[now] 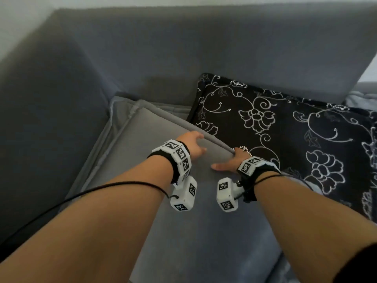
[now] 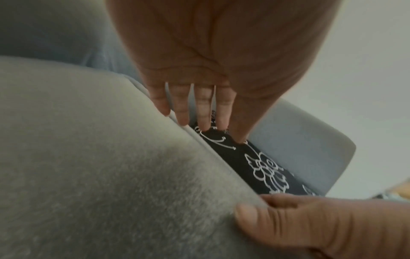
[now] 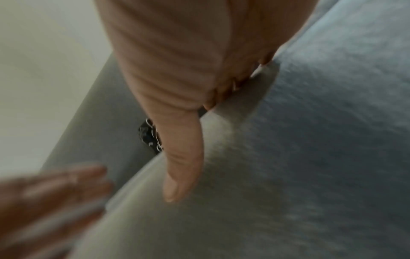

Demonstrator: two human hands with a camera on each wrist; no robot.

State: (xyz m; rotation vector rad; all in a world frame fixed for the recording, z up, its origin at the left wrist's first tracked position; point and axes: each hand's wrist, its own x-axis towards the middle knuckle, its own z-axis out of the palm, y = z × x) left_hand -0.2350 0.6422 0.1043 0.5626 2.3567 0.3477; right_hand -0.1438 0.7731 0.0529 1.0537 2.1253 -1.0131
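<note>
A plain grey cushion [image 1: 204, 231] lies in front of me on a grey sofa; it fills the left wrist view [image 2: 88, 157] and the right wrist view [image 3: 266, 175]. A black pillow with white floral lines [image 1: 285, 129] lies right behind its far edge [image 2: 255, 163]. My right hand [image 1: 228, 162] grips that far edge, thumb [image 3: 182, 166] on top and fingers curled down behind it. My left hand [image 1: 192, 145] reaches the same edge further left, its fingers [image 2: 182, 108] straight and their tips touching the edge. It holds nothing.
The sofa backrest [image 1: 204, 58] rises behind the pillows, and the armrest [image 1: 40, 119] closes the left side. A black cable [image 1: 102, 186] runs across my left forearm. A pale wall [image 2: 366, 70] shows beyond the sofa.
</note>
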